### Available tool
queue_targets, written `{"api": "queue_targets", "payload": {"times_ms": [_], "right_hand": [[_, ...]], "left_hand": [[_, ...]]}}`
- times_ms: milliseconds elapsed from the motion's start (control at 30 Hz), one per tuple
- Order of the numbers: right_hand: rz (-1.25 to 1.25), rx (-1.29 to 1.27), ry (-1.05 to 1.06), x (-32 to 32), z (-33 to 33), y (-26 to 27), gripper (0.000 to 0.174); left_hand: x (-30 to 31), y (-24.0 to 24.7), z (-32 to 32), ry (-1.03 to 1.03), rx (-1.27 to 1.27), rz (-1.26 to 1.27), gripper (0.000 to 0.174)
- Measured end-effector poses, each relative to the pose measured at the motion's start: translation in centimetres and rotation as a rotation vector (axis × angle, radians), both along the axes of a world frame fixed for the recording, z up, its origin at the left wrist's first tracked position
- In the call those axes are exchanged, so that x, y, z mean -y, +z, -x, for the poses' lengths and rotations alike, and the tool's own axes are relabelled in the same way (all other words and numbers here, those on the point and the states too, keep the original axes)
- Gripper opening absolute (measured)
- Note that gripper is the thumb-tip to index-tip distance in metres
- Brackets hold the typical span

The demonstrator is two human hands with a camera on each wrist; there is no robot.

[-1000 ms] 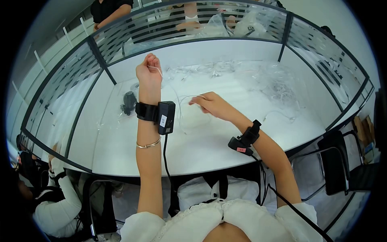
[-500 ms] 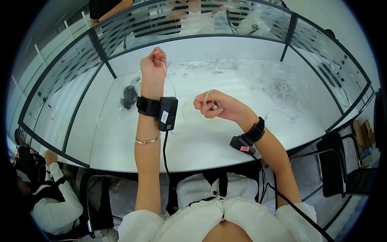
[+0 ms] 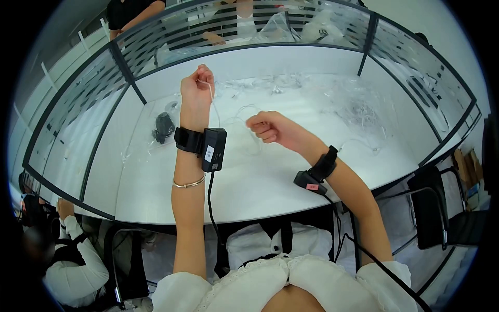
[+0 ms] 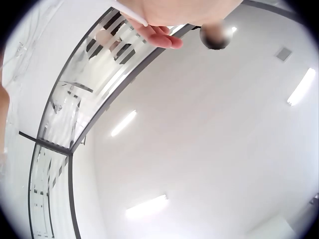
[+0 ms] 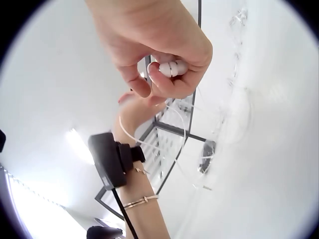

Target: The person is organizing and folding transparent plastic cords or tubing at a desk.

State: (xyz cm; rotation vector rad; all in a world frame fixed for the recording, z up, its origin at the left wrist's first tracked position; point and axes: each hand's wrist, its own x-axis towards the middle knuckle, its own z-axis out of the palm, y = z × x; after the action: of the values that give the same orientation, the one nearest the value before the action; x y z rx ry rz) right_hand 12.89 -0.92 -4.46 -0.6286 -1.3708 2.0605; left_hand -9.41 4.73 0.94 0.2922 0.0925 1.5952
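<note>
- Left hand [image 3: 196, 88], above the far left of the tabletop [image 3: 260, 192]: grip curled round the white cable [image 4: 130, 13], raised, to my eye, against tangling.
- Right hand [image 3: 270, 126], above the tabletop's middle: grip closed about white fittings [image 5: 172, 68], probably tucked palmward against dropping.
- Cable: looped over the tabletop, near both hands.

No legible text or numbers

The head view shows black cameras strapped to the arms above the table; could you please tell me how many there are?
2: the left camera is strapped on behind the left hand, the right camera behind the right hand.
</note>
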Motion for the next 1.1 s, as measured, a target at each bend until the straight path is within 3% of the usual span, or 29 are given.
{"api": "queue_targets", "payload": {"times_ms": [200,267,333,433,533,600,633,733,933,967,1067,1100], "right_hand": [[-0.128,-0.005,0.093,1.5,2.9,0.0,0.018],[-0.138,-0.044,0.206,2.2,2.7,0.5,0.009],[-0.191,0.018,0.227,2.6,2.6,0.7,0.027],[-0.331,0.108,0.194,2.4,2.0,0.6,0.039],[-0.385,0.188,0.144,2.7,1.2,1.1,0.047],[-0.349,0.046,0.115,1.7,0.7,0.2,0.044],[-0.332,-0.001,0.101,1.7,0.3,0.5,0.045],[-0.266,-0.085,0.050,1.8,-0.5,1.3,0.046],[-0.208,-0.069,-0.030,1.4,-0.8,1.2,0.046],[-0.217,-0.063,-0.030,1.3,-0.9,1.4,0.046],[-0.234,-0.032,-0.027,1.5,-1.2,1.7,0.046],[-0.239,-0.015,-0.030,1.7,-1.1,1.9,0.046]], "left_hand": [[0.0,-0.3,-1.8,0.016,-0.072,-0.086,0.012],[0.2,-0.4,-2.0,0.058,-0.085,-0.046,0.012],[-0.1,-0.4,-1.8,0.082,-0.086,-0.032,0.013],[-0.8,-0.9,-0.6,0.106,-0.088,-0.040,0.015],[-1.1,-1.0,0.5,0.206,-0.145,-0.009,0.017],[-1.6,-0.8,1.3,0.331,-0.218,0.076,0.018],[-2.4,-1.7,2.5,0.287,-0.248,0.032,0.018],[-3.8,-3.4,4.1,0.422,-0.499,0.141,0.022],[-0.5,-1.1,5.1,-0.019,-1.875,0.371,0.040],[-0.2,-0.5,5.0,0.054,-2.048,0.385,0.041],[-0.2,0.5,5.1,0.330,-2.027,-0.054,0.041],[0.8,1.8,3.8,0.299,-1.968,-0.276,0.039]]}}
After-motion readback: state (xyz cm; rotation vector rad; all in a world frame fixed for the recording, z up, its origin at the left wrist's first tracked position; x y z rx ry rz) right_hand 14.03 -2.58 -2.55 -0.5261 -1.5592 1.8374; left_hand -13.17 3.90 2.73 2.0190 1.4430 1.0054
